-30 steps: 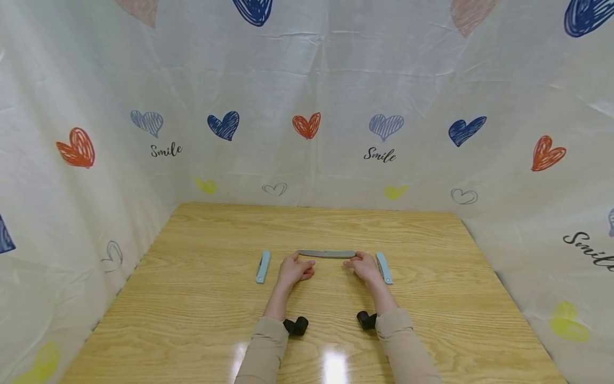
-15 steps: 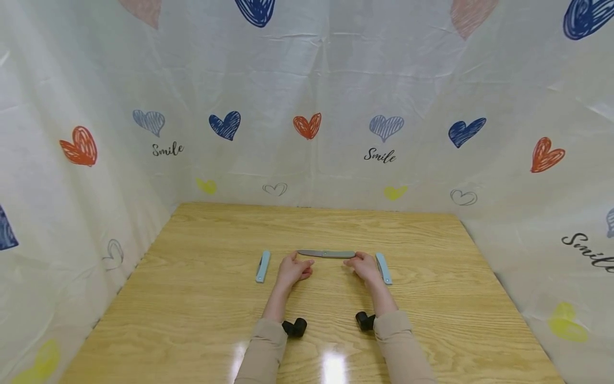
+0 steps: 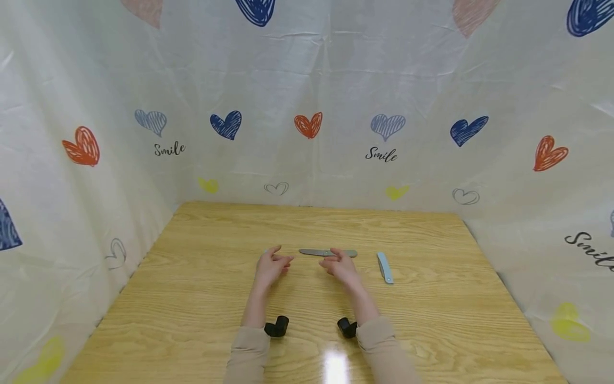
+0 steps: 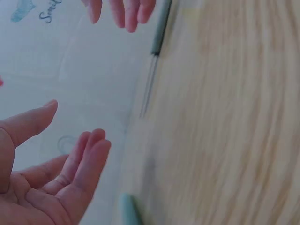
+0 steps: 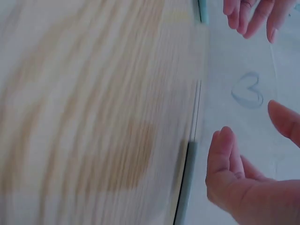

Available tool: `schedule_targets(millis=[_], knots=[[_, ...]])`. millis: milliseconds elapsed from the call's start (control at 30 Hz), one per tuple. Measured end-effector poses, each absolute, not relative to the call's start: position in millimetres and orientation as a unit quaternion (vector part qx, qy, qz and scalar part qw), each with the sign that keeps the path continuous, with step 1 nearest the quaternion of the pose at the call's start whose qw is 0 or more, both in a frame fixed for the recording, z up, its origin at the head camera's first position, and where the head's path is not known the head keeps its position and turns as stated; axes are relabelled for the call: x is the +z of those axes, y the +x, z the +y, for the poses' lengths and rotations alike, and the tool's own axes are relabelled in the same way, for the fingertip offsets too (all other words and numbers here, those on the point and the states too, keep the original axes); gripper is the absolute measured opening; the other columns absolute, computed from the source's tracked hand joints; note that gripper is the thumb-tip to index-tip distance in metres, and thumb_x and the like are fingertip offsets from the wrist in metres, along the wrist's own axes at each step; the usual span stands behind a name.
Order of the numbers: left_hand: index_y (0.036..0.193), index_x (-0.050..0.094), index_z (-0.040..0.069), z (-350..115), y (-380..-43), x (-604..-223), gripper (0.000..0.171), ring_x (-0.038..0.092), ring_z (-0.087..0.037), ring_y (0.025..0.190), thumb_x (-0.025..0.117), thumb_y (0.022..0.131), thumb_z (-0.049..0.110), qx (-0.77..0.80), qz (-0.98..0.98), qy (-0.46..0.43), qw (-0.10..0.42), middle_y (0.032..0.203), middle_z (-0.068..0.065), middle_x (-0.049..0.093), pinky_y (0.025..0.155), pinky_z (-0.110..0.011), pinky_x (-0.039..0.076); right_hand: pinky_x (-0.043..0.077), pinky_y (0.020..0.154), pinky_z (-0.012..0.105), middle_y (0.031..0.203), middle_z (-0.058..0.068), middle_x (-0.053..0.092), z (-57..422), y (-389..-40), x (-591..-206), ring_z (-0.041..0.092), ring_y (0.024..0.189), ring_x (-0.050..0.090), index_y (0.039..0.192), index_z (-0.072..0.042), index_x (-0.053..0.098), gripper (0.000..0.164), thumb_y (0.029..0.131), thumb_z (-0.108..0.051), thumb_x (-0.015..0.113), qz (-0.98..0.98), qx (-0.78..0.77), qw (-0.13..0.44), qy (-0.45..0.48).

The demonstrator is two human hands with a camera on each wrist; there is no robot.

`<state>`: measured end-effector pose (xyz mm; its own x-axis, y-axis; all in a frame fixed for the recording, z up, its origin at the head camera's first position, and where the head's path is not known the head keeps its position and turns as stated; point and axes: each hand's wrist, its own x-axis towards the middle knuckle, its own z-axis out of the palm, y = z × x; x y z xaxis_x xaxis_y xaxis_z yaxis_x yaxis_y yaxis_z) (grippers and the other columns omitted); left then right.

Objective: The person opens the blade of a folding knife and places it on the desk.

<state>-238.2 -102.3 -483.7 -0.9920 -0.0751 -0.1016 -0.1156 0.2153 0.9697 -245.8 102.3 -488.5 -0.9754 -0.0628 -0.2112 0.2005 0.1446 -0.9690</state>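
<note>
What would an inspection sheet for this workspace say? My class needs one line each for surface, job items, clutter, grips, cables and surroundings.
Surface: wood-grain table, with light glare near its front edge.
Job items: an open folding knife lies crosswise, blade to the left; a folded light-blue knife lies to its right; a second light-blue knife is on the left, mostly hidden behind the left hand in the head view.
Clutter: nothing seen.
Grips: left hand and right hand are raised, thumbs apart from fingers, holding nothing.
Cables: nothing seen.
Surroundings: whitish sheeting printed with hearts and "Smile" behind and beside the table.
</note>
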Motion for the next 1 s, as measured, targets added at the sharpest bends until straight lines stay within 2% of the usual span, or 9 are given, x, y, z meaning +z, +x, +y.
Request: schedule_targets(millis=[167,300,600,800,900,1000], knots=[[0.142,0.041,-0.009,-128,-234,-475,0.059,0.066,-0.04,0.095,0.065,0.094,0.014,0.584,0.808,-0.075,0.006,0.109,-0.025,0.065,0.079,-0.042,0.058,0.045,0.103,0.048,0.136,0.027,0.051,75,-245,-488,0.038,0.122,0.052,0.143,0.008,0.039,0.056,0.095,-0.009,0.061,0.72,-0.677,0.153,-0.001],[0.142,0.041,-0.009,-148,-232,-474,0.058,0.064,-0.039,0.097,0.063,0.095,0.016,0.553,0.828,-0.09,0.003,0.115,-0.027,0.063,0.078,-0.04,0.057,0.041,0.107,0.049,0.14,0.025,0.048,51,-245,-490,0.036,0.126,0.05,0.145,0.007,0.038,0.056,0.095,-0.01,0.06,0.69,-0.698,0.192,-0.02],[0.134,0.047,-0.015,-168,-231,-484,0.046,0.059,-0.044,0.107,0.056,0.094,0.005,0.505,0.858,-0.097,0.006,0.114,-0.033,0.062,0.091,-0.05,0.05,0.044,0.105,0.047,0.14,0.034,0.044,7,-245,-503,0.039,0.125,0.051,0.144,0.016,0.03,0.059,0.094,-0.002,0.056,0.645,-0.73,0.227,-0.02],[0.13,0.049,-0.018,-169,-232,-488,0.043,0.062,-0.041,0.105,0.051,0.089,-0.006,0.512,0.854,-0.088,0.012,0.11,-0.032,0.065,0.087,-0.042,0.053,0.045,0.104,0.047,0.139,0.037,0.043,-6,-244,-504,0.041,0.124,0.051,0.143,0.019,0.028,0.058,0.094,0.002,0.054,0.637,-0.737,0.224,-0.011],[0.13,0.049,-0.018,-169,-232,-489,0.044,0.065,-0.036,0.1,0.053,0.088,-0.007,0.529,0.844,-0.09,0.011,0.107,-0.031,0.066,0.081,-0.034,0.054,0.046,0.103,0.047,0.135,0.035,0.048,-9,-244,-504,0.04,0.121,0.054,0.143,0.018,0.029,0.058,0.093,0.002,0.055,0.631,-0.742,0.228,-0.007],[0.13,0.049,-0.019,-170,-231,-492,0.045,0.066,-0.033,0.097,0.055,0.086,-0.007,0.542,0.835,-0.095,0.011,0.105,-0.031,0.067,0.077,-0.032,0.054,0.046,0.102,0.047,0.127,0.033,0.055,-12,-243,-505,0.038,0.116,0.058,0.143,0.018,0.028,0.059,0.093,0.003,0.055,0.624,-0.747,0.232,-0.003]])
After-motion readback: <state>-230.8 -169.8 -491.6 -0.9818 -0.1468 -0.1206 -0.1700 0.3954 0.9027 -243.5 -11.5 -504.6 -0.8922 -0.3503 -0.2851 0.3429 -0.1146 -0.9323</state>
